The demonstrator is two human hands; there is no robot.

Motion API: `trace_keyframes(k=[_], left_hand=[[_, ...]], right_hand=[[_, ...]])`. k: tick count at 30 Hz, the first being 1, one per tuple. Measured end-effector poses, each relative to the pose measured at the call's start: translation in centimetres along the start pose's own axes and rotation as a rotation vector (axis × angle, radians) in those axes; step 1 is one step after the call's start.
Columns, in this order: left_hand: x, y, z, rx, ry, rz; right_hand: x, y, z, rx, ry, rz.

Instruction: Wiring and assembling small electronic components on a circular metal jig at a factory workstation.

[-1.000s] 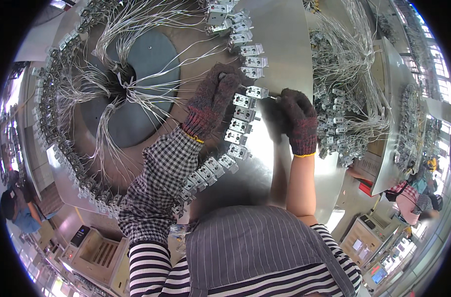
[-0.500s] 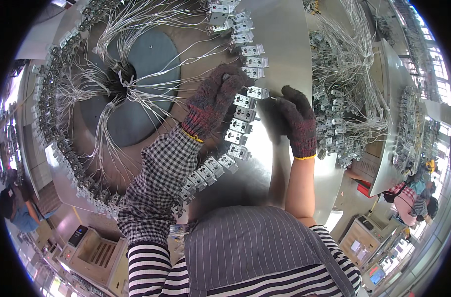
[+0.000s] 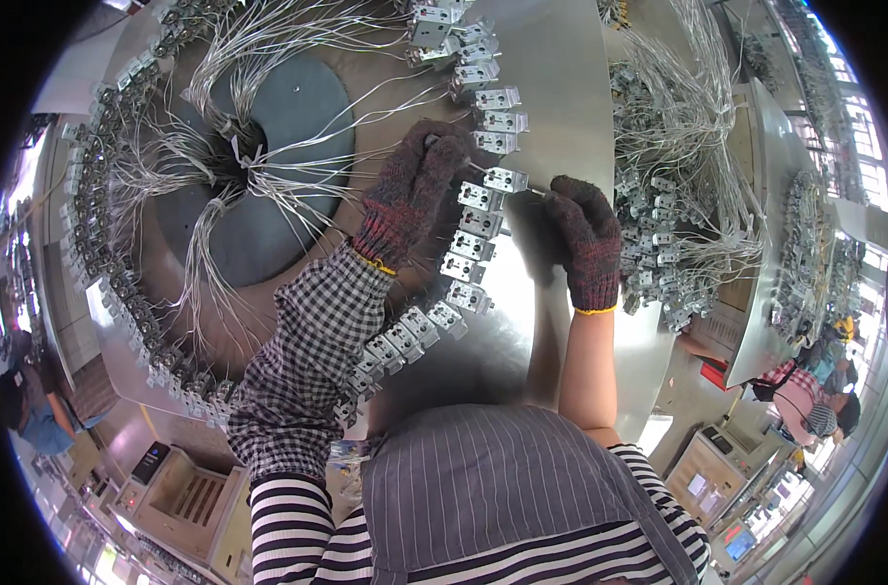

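My left hand, in a dark knitted glove with red flecks, is closed in a pinch left of a small silvery metal block. A short length of thin silvery wire shows between its fingertips and that block. Right of the same block, my gloved right hand is also closed, thumb and fingers together on a thin strand that reaches toward the block. What this strand is, wire end or pin, is too small to tell. Similar blocks stand in a curved row above and below, along the edge of a round turntable.
Bundles of silvery wires spread from the turntable's central hole to blocks around its rim. On the right, a heap of wired blocks lies beside a bare steel surface. Other people are far right and far left, near beige machines.
My left hand has shifted slightly left and up from the block, uncovering wire between them. The fingers of my right hand have come together, and the block has moved a little left.
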State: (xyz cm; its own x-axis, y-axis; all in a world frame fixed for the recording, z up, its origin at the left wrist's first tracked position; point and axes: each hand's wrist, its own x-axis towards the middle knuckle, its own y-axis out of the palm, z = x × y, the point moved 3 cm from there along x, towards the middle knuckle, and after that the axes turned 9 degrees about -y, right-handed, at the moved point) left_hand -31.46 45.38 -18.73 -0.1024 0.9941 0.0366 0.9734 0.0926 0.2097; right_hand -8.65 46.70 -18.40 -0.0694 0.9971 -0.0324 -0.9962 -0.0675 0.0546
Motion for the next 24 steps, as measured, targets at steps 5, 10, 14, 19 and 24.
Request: trace_keyframes(k=[5, 10, 14, 19, 24], left_hand=[[0.0, -0.2, 0.0, 0.019, -0.065, 0.014], [0.3, 0.1, -0.4, 0.017, 0.026, 0.049], [0.0, 0.7, -1.6, 0.01, -0.033, 0.087], [-0.2, 1.1, -1.0, 0.063, 0.025, 0.055], [0.2, 0.2, 0.1, 0.003, -0.004, 0.014]], right_hand=[[-0.1, -0.2, -0.1, -0.117, -0.101, 0.014], [0.0, 0.2, 0.0, -0.01, -0.129, -0.047], [0.0, 0.7, 1.1, 0.147, 0.082, -0.045], [0.0, 0.5, 1.1, 0.052, 0.162, -0.062], [0.2, 0.2, 0.1, 0.01, 0.019, -0.038]])
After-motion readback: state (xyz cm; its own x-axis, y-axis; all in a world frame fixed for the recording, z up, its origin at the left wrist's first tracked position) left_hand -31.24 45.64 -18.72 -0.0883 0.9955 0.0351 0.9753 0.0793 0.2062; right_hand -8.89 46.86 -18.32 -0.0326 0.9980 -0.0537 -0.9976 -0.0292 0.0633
